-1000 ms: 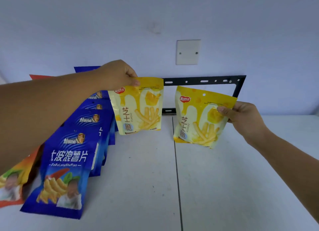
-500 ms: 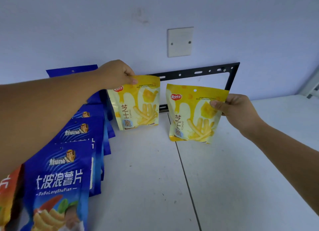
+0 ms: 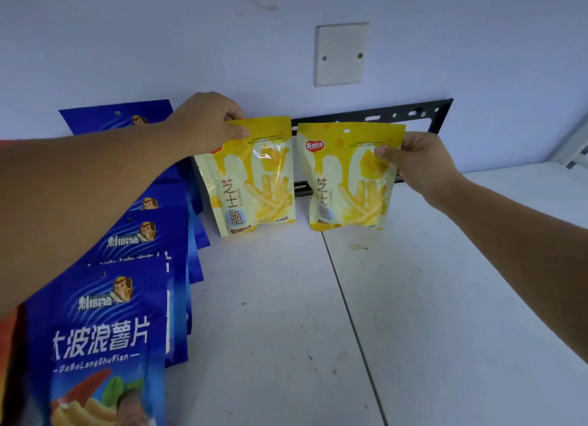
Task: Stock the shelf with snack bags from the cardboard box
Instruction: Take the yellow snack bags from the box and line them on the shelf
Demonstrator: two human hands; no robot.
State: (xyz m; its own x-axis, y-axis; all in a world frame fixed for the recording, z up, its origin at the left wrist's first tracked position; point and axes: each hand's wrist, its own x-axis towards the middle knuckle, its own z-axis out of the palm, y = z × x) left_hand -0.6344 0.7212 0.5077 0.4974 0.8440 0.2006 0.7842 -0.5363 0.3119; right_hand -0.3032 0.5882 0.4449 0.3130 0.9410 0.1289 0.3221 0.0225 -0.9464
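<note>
Two yellow snack bags stand upright at the back of the white shelf (image 3: 413, 298), their bottoms touching its surface. My left hand (image 3: 206, 120) pinches the top left corner of the left yellow bag (image 3: 254, 183). My right hand (image 3: 416, 158) pinches the upper right edge of the right yellow bag (image 3: 346, 183). The two bags sit side by side with a small gap between them. The cardboard box is out of view.
A row of several blue snack bags (image 3: 127, 234) leans along the left side, from the back wall to the front. An orange bag edge (image 3: 6, 346) shows at the far left. A black metal bracket (image 3: 381, 113) and a white wall plate (image 3: 342, 55) are behind the bags.
Both hands moved the yellow bags back and down until they stand on the shelf near the wall. The right bag came closer to the left one and stands straighter.
</note>
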